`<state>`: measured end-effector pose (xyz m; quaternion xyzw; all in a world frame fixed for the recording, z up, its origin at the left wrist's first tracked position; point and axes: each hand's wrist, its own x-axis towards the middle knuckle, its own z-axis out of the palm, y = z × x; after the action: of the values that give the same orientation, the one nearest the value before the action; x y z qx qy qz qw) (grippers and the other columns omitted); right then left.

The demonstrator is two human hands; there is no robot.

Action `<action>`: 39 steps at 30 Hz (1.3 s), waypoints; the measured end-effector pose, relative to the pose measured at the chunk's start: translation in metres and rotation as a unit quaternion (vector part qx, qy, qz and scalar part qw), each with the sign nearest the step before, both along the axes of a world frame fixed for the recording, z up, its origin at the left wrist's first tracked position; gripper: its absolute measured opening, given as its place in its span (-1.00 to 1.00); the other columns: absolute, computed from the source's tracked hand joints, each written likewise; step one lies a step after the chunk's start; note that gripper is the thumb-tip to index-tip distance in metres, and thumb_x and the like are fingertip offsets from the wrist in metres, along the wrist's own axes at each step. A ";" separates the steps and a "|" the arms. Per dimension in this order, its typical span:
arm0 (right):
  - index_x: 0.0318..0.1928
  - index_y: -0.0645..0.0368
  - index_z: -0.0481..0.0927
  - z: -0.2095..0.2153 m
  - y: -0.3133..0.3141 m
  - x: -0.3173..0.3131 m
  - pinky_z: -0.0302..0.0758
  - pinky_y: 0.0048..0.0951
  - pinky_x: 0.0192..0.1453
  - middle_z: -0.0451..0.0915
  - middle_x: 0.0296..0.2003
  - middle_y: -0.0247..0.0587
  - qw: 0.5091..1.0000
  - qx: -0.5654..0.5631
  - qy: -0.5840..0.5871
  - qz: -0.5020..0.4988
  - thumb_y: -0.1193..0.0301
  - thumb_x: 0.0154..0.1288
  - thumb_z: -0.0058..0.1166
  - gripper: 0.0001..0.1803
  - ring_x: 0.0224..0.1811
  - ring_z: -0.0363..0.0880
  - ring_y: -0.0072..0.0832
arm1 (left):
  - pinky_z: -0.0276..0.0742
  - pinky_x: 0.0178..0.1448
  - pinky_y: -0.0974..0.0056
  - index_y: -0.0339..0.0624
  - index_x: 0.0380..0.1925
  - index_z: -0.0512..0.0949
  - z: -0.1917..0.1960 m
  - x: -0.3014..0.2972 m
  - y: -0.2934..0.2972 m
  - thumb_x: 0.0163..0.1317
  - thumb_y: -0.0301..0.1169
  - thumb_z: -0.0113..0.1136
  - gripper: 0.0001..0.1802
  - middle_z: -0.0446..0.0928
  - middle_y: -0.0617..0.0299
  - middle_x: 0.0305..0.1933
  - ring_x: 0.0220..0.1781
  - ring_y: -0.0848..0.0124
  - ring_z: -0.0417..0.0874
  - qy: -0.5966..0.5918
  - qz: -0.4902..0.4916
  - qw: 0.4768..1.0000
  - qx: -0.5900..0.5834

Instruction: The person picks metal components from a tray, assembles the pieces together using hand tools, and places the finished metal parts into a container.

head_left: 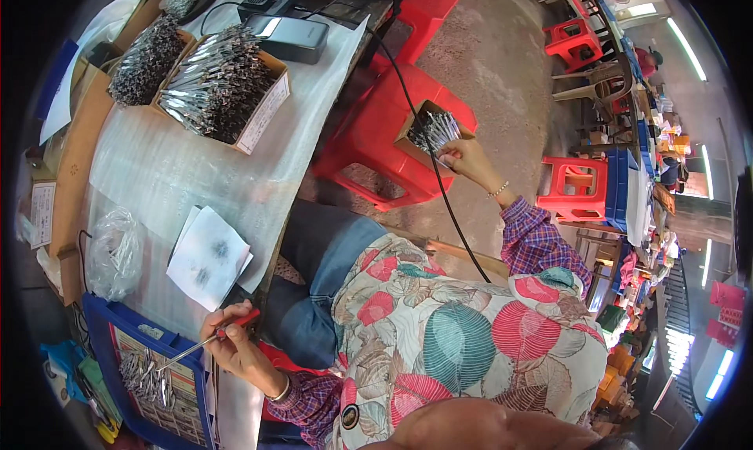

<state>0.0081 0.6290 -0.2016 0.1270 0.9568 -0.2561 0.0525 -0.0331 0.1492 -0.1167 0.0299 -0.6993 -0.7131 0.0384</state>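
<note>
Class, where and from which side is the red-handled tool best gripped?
Probably by its red handle, coming from the end away from the blue tray: the thin metal shaft slants out over the tray, so the left hand there leaves the tip free.

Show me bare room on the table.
Bare: the white-covered table between the brown cardboard box of slender silvery pieces and the white paper sheets. Crowded: beside the boxy grey device and the middle of the blue plastic tray.
</note>
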 end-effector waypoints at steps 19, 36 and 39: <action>0.00 0.32 0.51 0.259 -0.313 -0.080 0.40 -0.41 0.15 0.57 -0.06 -0.12 0.262 -0.747 -0.521 0.318 0.23 0.48 -0.23 -0.59 0.02 0.52 -0.37 | 0.47 -0.09 0.40 -0.29 -0.11 0.42 0.011 0.034 -0.002 0.30 -0.48 0.11 -0.80 0.54 0.15 -0.22 -0.20 0.49 0.52 0.019 -0.023 0.998 0.050; 0.06 0.32 0.46 0.211 -0.409 -0.079 0.46 -0.38 0.02 0.55 -0.05 -0.04 0.147 -0.763 -0.219 0.590 0.18 0.33 -0.02 -0.53 -0.03 0.55 -0.31 | 0.52 -0.06 0.34 -0.36 -0.18 0.48 0.027 0.052 -0.039 0.24 -0.57 0.14 -0.85 0.55 0.09 -0.23 -0.20 0.40 0.59 -0.001 0.037 0.999 0.027; 0.09 0.31 0.46 0.210 -0.403 -0.079 0.47 -0.39 0.02 0.55 -0.03 -0.07 0.160 -0.733 -0.302 0.589 0.24 0.36 -0.03 -0.57 -0.01 0.55 -0.35 | 0.49 -0.15 0.36 -0.35 -0.23 0.49 0.040 0.054 -0.059 0.16 -0.65 0.13 -0.84 0.53 0.11 -0.27 -0.26 0.40 0.56 0.003 0.071 0.997 0.027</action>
<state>-0.0705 0.2264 0.0088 -0.5044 0.0242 -0.6726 0.5409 0.0207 0.0901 -0.0762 0.0783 -0.6760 -0.7271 0.0908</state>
